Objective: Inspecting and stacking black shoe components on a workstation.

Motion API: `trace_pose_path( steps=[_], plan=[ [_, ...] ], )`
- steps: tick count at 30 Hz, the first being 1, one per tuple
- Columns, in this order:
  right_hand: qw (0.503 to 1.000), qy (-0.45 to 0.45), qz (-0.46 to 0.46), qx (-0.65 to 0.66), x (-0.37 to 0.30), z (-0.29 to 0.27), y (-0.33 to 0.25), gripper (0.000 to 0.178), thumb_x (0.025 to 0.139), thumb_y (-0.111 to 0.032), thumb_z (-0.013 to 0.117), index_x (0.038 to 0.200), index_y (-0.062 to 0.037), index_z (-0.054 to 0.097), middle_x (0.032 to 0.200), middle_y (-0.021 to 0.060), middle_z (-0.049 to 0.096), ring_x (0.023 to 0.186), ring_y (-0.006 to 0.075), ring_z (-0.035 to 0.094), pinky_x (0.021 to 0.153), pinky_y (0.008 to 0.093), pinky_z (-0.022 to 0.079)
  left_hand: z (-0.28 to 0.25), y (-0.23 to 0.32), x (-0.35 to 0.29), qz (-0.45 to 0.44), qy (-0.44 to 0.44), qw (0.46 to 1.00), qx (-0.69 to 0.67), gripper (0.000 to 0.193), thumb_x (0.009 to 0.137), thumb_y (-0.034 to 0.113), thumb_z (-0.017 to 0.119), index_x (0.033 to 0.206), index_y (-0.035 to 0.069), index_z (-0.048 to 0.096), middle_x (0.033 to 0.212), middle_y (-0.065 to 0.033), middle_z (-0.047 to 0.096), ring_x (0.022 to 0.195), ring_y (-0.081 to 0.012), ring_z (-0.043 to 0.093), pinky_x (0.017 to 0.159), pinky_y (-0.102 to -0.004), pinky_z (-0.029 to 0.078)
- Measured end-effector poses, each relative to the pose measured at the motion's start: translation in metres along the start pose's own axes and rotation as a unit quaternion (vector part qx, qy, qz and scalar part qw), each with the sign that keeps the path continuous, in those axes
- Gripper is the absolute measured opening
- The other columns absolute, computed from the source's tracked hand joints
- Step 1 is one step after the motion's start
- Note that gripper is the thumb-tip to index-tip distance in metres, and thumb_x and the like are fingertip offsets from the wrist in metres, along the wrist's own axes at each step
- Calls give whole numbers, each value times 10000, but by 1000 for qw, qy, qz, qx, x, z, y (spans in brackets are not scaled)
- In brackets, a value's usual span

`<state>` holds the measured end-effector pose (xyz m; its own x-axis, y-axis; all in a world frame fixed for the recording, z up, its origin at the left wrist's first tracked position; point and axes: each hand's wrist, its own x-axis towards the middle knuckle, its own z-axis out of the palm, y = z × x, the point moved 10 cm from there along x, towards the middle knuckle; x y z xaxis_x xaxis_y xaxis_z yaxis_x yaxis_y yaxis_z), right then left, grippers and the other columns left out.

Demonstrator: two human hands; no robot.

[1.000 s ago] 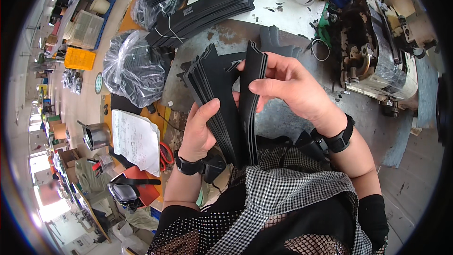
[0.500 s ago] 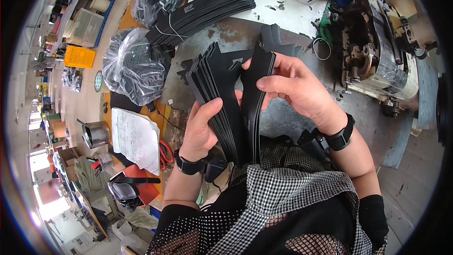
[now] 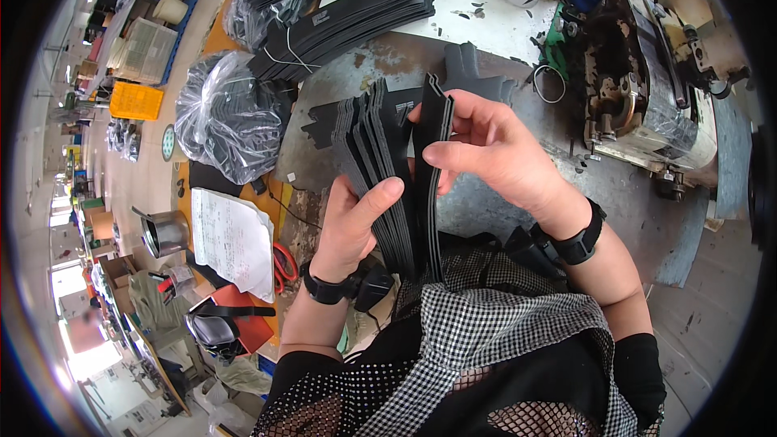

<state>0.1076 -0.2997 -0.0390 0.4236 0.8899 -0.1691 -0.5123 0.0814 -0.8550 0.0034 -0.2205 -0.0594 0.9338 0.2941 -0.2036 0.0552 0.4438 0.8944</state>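
Observation:
My left hand (image 3: 352,222) is closed round a thick stack of long black strips (image 3: 376,170), its thumb lying across their edges. A thinner bunch of black strips (image 3: 430,146) is pinched between the thumb and fingers of my right hand (image 3: 494,146). Both bunches stand tilted, side by side, and their lower ends come together near my apron. The layered grey edges face up at the top. Behind them, more flat black pieces (image 3: 473,73) lie on the metal worktop (image 3: 486,210).
Tied bundles of black strips (image 3: 348,24) and a clear plastic bag (image 3: 227,121) stand at far left. Paper sheets (image 3: 232,239), red-handled scissors (image 3: 283,267) and a metal pot (image 3: 166,231) lie left. A worn machine (image 3: 639,89) stands at right.
The strips in my left hand have fanned apart at the top, showing more edges. My right hand has shifted slightly left with its thinner bunch.

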Motion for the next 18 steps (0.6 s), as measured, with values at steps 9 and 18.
trace_pose_path(
  steps=[9,18],
  plan=[
    [1000,-14,-13,-13,-1,7,2,457,853,-60,761,1214,67,511,756,33,612,621,105,633,561,250,531,3,-7,0,-21,-15,998,49,375,883,141,688,1178,-65,582,1007,-131,683,912,-216,682,838,-354,572],
    [990,-76,-20,-118,-26,19,4,435,800,-55,799,1162,2,565,811,-4,593,742,41,581,646,205,482,2,8,-22,-37,-33,975,217,474,730,146,875,1121,-9,657,1008,-38,702,939,-116,643,842,-286,517]
  ],
)
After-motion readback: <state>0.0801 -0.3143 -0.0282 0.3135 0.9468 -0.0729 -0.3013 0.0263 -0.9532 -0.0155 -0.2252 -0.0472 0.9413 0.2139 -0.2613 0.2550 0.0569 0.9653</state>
